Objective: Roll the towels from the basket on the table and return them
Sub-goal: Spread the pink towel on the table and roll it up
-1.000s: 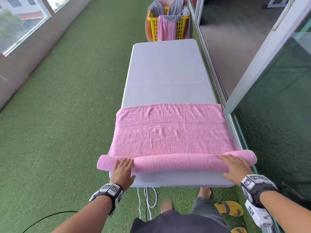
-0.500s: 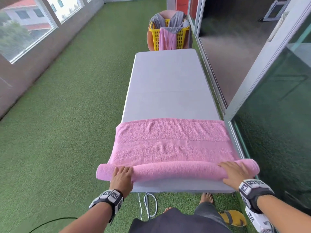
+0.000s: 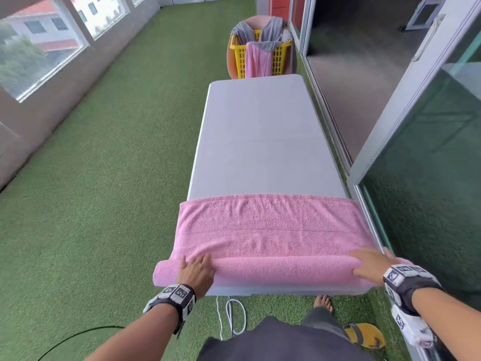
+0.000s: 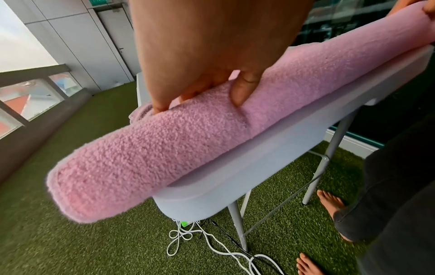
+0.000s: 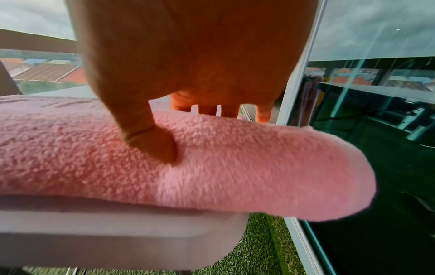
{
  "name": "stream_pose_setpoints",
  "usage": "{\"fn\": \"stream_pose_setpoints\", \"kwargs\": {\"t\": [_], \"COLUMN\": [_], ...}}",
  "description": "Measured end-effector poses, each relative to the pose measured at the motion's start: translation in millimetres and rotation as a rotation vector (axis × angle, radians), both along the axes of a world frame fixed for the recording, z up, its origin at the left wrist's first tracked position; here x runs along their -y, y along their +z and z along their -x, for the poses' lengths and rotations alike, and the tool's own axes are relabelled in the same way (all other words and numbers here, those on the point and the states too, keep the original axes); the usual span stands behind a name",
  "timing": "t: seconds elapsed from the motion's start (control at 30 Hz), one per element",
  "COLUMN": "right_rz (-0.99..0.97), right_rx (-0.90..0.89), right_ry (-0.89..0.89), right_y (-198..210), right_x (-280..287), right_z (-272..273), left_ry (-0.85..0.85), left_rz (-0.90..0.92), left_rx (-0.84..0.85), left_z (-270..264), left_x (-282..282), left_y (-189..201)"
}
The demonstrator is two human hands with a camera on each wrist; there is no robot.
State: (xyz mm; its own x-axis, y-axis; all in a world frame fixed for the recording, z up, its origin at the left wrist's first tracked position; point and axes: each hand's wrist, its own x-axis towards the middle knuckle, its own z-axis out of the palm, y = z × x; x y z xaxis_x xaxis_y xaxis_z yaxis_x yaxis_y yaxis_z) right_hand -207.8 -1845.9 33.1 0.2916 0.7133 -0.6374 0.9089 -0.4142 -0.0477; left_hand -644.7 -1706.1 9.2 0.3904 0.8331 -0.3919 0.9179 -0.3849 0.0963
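Note:
A pink towel (image 3: pixel 270 227) lies across the near end of the grey table (image 3: pixel 260 139). Its near part is wound into a roll (image 3: pixel 281 272) along the table's front edge, and both ends overhang the sides. My left hand (image 3: pixel 195 269) holds the roll near its left end, with the fingers over the top and the thumb (image 4: pixel 242 89) pressing the near side. My right hand (image 3: pixel 372 264) holds the right end the same way, thumb (image 5: pixel 153 141) dug into the pile. The yellow basket (image 3: pixel 261 58) stands beyond the far end, with grey and pink towels hanging over its rim.
A glass sliding door and its frame (image 3: pixel 390 142) run close along the table's right side. Green turf floor (image 3: pixel 104 178) spreads to the left up to a low wall with windows. White cables (image 3: pixel 231 313) lie under the near edge, by my bare feet and a yellow sandal (image 3: pixel 364 334).
Both hands have turned the roll a little further away from me, so it is thicker and the flat part is shorter. The head view has tilted up.

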Motion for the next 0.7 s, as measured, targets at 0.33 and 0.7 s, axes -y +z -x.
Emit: {"fn": "stream_pose_setpoints", "kwargs": {"t": [0.33, 0.7], "right_rz": [-0.097, -0.108], "right_rx": [0.116, 0.003], "right_ry": [0.029, 0.019], "right_y": [-4.4, -12.4], "right_x": [18.9, 8.4], "right_z": [1.7, 1.5], "left_ry": [-0.099, -0.140], "left_rz": [-0.068, -0.116], "left_rx": [-0.048, -0.031], "left_z": [-1.2, -3.0], "left_x": [4.3, 1.6], "left_y": [-0.7, 0.7]}}
